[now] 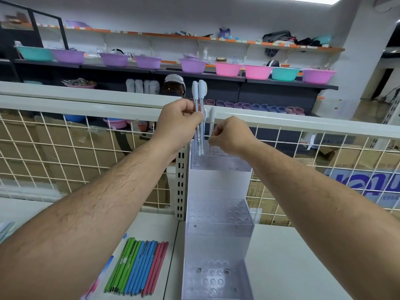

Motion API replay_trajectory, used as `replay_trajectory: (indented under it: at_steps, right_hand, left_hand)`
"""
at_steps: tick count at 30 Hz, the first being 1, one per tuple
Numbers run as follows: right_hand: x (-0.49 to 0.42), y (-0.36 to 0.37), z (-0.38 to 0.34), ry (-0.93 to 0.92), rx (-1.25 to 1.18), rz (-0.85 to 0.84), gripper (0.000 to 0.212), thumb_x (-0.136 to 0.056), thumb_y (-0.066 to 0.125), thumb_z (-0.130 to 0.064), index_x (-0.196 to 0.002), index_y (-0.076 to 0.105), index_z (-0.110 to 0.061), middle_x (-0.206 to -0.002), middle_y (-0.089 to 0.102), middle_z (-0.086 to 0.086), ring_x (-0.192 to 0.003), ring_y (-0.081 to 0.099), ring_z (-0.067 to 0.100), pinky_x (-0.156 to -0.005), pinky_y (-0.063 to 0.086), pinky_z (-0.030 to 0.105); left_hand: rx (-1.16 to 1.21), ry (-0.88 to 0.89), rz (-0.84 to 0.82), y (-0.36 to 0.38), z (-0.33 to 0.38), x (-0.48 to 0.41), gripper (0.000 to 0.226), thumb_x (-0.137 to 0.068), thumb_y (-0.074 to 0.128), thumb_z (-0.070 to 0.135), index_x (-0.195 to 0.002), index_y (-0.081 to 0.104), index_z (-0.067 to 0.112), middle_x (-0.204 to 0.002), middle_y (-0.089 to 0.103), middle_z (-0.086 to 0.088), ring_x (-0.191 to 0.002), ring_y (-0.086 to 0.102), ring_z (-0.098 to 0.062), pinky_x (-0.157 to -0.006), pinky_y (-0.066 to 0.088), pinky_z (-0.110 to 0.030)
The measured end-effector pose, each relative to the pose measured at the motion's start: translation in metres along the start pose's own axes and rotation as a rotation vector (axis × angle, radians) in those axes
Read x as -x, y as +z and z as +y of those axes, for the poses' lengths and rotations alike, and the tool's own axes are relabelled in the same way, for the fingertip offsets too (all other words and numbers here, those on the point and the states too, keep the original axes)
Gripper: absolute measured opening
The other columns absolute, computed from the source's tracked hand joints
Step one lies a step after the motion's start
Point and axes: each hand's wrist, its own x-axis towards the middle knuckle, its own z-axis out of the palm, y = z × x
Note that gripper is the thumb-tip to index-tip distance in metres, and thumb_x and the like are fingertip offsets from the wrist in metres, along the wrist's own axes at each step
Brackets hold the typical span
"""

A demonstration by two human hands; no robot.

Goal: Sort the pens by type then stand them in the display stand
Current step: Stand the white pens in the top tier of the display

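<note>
A clear tiered display stand (218, 215) with rows of round holes stands on the white shelf. My left hand (177, 122) is shut on a small bundle of white pens (199, 98), held upright above the stand's top tier. Just to its right, my right hand (231, 135) pinches a single white pen (211, 122) upright, its lower end at the holes of the top tier (220, 161). On the shelf at lower left lie several green pens (121, 265), blue pens (140, 267) and red pens (155, 267), grouped by colour side by side.
A white wire grid fence (65, 148) with a rail runs behind the stand, a slotted metal upright (180, 180) at its left. Cardboard boxes sit beyond the grid. Far shelves carry coloured plastic basins (227, 69). A person in a cap (174, 83) is behind the rail.
</note>
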Motion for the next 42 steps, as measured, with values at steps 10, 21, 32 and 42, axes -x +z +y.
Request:
replay_trajectory:
  at_steps: [10,21,32,42]
  right_hand:
    - [0.012,-0.011,-0.006,-0.030,-0.248,0.091,0.012,-0.083,0.068,-0.014,-0.073,0.068,-0.007,-0.061,0.063,-0.003,-0.054,0.057,0.009,-0.046,0.047,0.022]
    - [0.028,-0.016,-0.029,-0.167,-0.421,0.075,0.015,-0.095,0.069,-0.020,-0.090,0.065,-0.006,-0.075,0.073,0.008,-0.060,0.072,0.014,-0.048,0.053,0.024]
    - [0.020,-0.011,-0.024,-0.085,-0.387,0.143,0.017,-0.098,0.064,-0.024,-0.087,0.067,-0.011,-0.071,0.071,0.004,-0.057,0.071,0.009,-0.045,0.053,0.020]
    - [0.021,-0.013,-0.023,-0.076,-0.422,0.181,0.012,-0.095,0.069,-0.022,-0.094,0.058,-0.015,-0.076,0.072,0.004,-0.058,0.072,0.011,-0.047,0.058,0.028]
  left_hand:
    - [-0.007,0.018,0.005,0.000,-0.002,-0.001,0.010,-0.089,0.066,0.019,-0.083,0.070,0.027,-0.094,0.072,-0.008,-0.068,0.059,-0.007,-0.056,0.053,-0.024]
    - [0.001,0.064,0.017,-0.002,0.001,-0.004,0.013,-0.087,0.070,0.018,-0.085,0.073,0.030,-0.083,0.073,0.010,-0.072,0.066,-0.002,-0.066,0.058,-0.027]
    - [-0.142,0.160,0.107,-0.003,-0.009,-0.006,0.013,-0.088,0.072,0.019,-0.090,0.072,0.032,-0.080,0.070,0.010,-0.076,0.067,-0.007,-0.068,0.055,-0.024]
    - [-0.380,0.026,0.046,0.002,-0.028,0.000,0.019,-0.077,0.081,0.015,-0.075,0.063,0.021,-0.075,0.069,0.003,-0.076,0.066,-0.016,-0.068,0.055,-0.033]
